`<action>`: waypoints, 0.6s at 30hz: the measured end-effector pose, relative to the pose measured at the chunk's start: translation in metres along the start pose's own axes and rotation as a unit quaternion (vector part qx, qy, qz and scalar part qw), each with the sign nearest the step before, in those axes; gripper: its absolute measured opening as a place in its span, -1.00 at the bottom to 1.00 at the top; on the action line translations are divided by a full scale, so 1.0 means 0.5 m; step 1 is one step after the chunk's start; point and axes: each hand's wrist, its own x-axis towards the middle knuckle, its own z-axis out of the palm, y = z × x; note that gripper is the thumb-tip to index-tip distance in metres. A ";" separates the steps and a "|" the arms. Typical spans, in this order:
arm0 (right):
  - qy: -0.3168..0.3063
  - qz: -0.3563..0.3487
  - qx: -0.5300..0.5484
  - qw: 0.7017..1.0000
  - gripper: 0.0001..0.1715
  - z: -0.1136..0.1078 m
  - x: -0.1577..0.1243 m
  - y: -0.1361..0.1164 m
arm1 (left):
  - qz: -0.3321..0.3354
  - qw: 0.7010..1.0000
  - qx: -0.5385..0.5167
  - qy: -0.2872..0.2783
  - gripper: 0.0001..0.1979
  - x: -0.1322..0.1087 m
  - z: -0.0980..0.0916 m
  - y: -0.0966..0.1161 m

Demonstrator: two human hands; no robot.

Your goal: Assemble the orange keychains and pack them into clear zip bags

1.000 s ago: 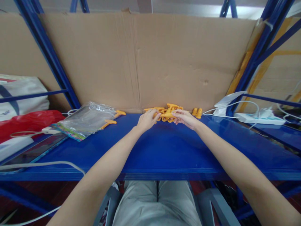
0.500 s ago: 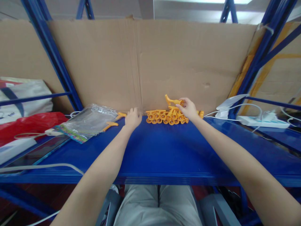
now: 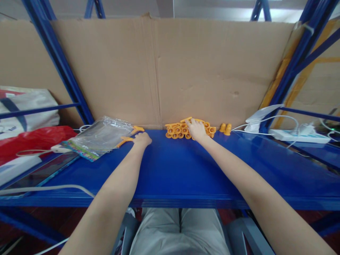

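Note:
Several orange plastic horn-shaped pieces (image 3: pixel 181 130) are stacked against the cardboard, most with round, hollow ends facing me. My right hand (image 3: pixel 197 129) lies over the top of this stack, fingers spread and touching the pieces, covering part of them. To the left, my left hand (image 3: pixel 142 139) has its fingers curled at the near end of a loose orange forked piece (image 3: pixel 124 141); its fingertips are partly hidden. Just behind that hand lies another orange forked piece (image 3: pixel 137 129), close to a clear plastic bag (image 3: pixel 102 136).
Two small orange pieces (image 3: pixel 225 129) stand right of the stack. A white power strip (image 3: pixel 300 136) with cables sits far right. Red plastic (image 3: pixel 37 141) and a dark flat tablet-like object (image 3: pixel 45 171) are at left. Cardboard (image 3: pixel 212 71) backs the blue shelf (image 3: pixel 180 177).
My right hand has lowered its orange piece onto the stack, moving left, and spread its fingers. My left hand has moved left to the loose forked piece.

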 end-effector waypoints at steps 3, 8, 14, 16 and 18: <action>-0.004 -0.005 0.024 1.000 -0.40 0.007 -0.009 0.005 | 0.012 0.999 0.008 0.037 -0.44 0.003 0.004 -0.003; 0.002 0.008 0.071 0.997 -0.34 0.015 -0.014 0.015 | -0.033 0.996 0.012 0.084 -0.42 0.007 0.010 -0.018; -0.009 0.012 0.121 0.993 -0.32 0.027 -0.013 0.039 | -0.050 0.995 -0.033 0.075 -0.46 0.019 0.022 -0.037; -0.004 0.009 0.130 0.991 -0.32 0.032 -0.014 0.045 | -0.038 0.996 -0.033 0.071 -0.46 0.021 0.021 -0.038; 0.014 0.002 0.143 0.990 -0.32 0.039 -0.014 0.050 | -0.028 0.997 -0.029 0.065 -0.45 0.021 0.018 -0.036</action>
